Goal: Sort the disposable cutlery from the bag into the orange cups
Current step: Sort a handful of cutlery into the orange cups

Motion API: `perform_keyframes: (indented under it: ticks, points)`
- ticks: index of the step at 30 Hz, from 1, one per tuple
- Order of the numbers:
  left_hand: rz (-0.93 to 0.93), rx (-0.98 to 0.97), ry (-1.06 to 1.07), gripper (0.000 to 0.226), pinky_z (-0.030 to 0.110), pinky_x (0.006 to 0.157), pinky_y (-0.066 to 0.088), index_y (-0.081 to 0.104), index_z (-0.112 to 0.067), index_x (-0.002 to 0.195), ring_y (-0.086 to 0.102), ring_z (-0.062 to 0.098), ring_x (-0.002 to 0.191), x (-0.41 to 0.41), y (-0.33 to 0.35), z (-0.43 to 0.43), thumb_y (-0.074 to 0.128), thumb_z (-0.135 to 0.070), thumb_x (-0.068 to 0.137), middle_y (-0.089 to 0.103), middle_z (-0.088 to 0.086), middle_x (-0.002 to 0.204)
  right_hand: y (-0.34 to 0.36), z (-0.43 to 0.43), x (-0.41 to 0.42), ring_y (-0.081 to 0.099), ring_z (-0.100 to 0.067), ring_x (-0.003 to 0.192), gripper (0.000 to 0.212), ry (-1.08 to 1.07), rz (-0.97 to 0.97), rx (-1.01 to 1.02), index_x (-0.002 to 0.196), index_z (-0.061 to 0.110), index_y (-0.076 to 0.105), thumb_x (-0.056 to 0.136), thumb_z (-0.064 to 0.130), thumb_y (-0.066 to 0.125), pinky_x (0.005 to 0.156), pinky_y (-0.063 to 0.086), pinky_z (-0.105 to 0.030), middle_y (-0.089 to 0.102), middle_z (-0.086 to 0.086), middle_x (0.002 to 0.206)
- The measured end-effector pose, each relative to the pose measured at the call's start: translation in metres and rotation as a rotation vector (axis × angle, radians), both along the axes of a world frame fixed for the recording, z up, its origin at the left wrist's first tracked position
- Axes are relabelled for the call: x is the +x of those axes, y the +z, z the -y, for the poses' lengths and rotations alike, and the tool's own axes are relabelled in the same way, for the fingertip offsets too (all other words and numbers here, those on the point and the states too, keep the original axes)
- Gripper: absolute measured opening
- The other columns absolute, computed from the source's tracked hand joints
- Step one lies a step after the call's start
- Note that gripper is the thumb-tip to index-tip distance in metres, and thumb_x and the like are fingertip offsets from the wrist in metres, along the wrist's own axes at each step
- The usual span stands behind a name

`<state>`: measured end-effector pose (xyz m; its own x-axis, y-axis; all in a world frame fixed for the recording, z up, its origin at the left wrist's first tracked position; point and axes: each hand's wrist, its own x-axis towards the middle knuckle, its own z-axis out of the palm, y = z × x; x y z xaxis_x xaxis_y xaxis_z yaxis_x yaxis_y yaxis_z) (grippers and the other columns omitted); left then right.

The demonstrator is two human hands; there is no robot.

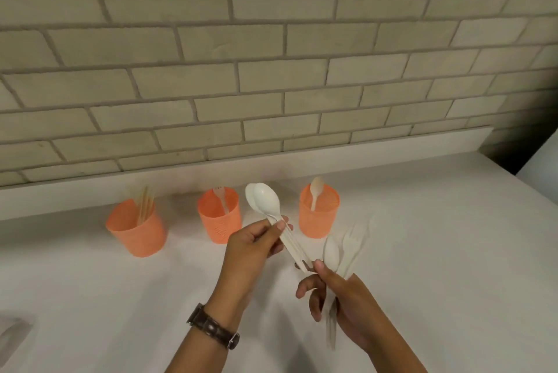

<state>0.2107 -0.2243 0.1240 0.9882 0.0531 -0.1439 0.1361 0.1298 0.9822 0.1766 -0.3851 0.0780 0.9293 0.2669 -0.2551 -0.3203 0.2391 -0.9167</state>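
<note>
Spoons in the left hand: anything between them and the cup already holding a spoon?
Nothing visible. The spoons in the left hand sit just left of that cup, bare counter between. The right hand, gripping other cutlery, is nearer the camera.

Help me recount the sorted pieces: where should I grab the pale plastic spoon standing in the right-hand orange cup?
Pinch the pale plastic spoon at its neck, from above: it stands bowl-up, handle down inside the orange mesh cup, so only its top clears the rim.
</note>
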Motion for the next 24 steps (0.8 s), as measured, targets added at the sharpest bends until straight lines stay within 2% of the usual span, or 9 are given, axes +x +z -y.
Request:
perform_keyframes:
  ticks: [5,8,13,14,16,17,19,21,24]
  points:
    - [0.184,0.064,0.181,0.017,0.023,0.08,0.055,0.072,-0.016,0.072,0.064,0.01,0.077,0.063,0.006,0.042,0.063,-0.011,0.085,0.071,-0.008,0.071,-0.009,0.058,0.015,0.035,-0.016,0.04,0.039,-0.021,-0.07,0.023,0.108,0.001,0.066,0.084,0.031,0.057,0.046,0.034,-0.027,0.056,-0.012,0.061]
    - [0.274,0.212,0.247,0.013,0.031,0.076,0.05,0.072,-0.011,0.074,0.06,0.014,0.075,0.103,-0.006,0.067,0.065,-0.012,0.084,0.07,0.001,0.074,-0.01,0.083,0.027,0.032,-0.014,0.044,0.036,-0.016,-0.073,0.025,0.106,0.0,0.067,0.081,0.026,0.069,0.047,0.032,-0.024,0.051,-0.009,0.06]
    - [0.166,0.457,0.226,0.023,0.024,0.056,0.035,0.065,-0.003,0.062,0.043,0.01,0.054,0.14,-0.049,0.097,0.07,-0.017,0.08,0.053,0.006,0.059,-0.012,0.109,0.044,0.033,-0.013,0.047,0.035,0.007,-0.06,0.08,0.101,-0.002,0.07,0.075,0.019,0.064,0.047,0.033,-0.023,0.059,-0.007,0.075]
    - [0.134,0.516,0.211,0.02,0.023,0.057,0.038,0.068,-0.003,0.065,0.047,0.012,0.058,0.144,-0.056,0.099,0.074,-0.018,0.077,0.056,0.006,0.065,-0.013,0.112,0.046,0.035,-0.013,0.047,0.034,0.015,-0.065,0.079,0.101,-0.002,0.07,0.074,0.018,0.064,0.048,0.034,-0.023,0.06,-0.006,0.079]
    - [0.059,0.643,0.231,0.029,0.028,0.08,0.047,0.073,-0.004,0.088,0.057,0.021,0.086,0.147,-0.066,0.099,0.08,-0.025,0.069,0.059,0.011,0.097,-0.014,0.116,0.051,0.037,-0.013,0.048,0.036,0.028,-0.084,0.081,0.102,-0.002,0.07,0.072,0.017,0.066,0.049,0.035,-0.023,0.06,-0.005,0.083]
    - [0.026,0.704,0.257,0.041,0.03,0.092,0.044,0.071,-0.007,0.102,0.054,0.023,0.101,0.145,-0.067,0.097,0.08,-0.028,0.068,0.053,0.011,0.111,-0.014,0.118,0.053,0.038,-0.013,0.049,0.037,0.034,-0.096,0.084,0.104,-0.002,0.069,0.071,0.016,0.066,0.049,0.036,-0.023,0.061,-0.005,0.083]
    - [0.047,0.72,0.318,0.05,0.025,0.096,0.035,0.064,-0.011,0.115,0.046,0.019,0.109,0.129,-0.058,0.097,0.078,-0.03,0.071,0.044,0.006,0.118,-0.013,0.122,0.056,0.039,-0.013,0.051,0.039,0.048,-0.111,0.104,0.106,-0.002,0.068,0.07,0.012,0.066,0.051,0.036,-0.023,0.062,-0.004,0.083]
    - [0.103,0.648,0.304,0.036,0.018,0.087,0.034,0.066,-0.018,0.109,0.047,0.014,0.101,0.105,-0.045,0.102,0.075,-0.025,0.075,0.044,-0.002,0.11,-0.013,0.124,0.059,0.041,-0.013,0.053,0.041,0.06,-0.112,0.139,0.109,-0.002,0.067,0.07,0.007,0.062,0.052,0.037,-0.023,0.063,-0.005,0.086]
    - [0.118,0.594,0.117,0.015,0.005,0.066,0.035,0.067,-0.034,0.078,0.052,-0.001,0.08,0.064,-0.031,0.114,0.07,-0.02,0.08,0.057,-0.016,0.092,-0.015,0.125,0.061,0.042,-0.015,0.055,0.046,0.056,-0.121,0.231,0.112,-0.006,0.063,0.067,0.001,0.054,0.051,0.036,-0.025,0.063,-0.011,0.092]
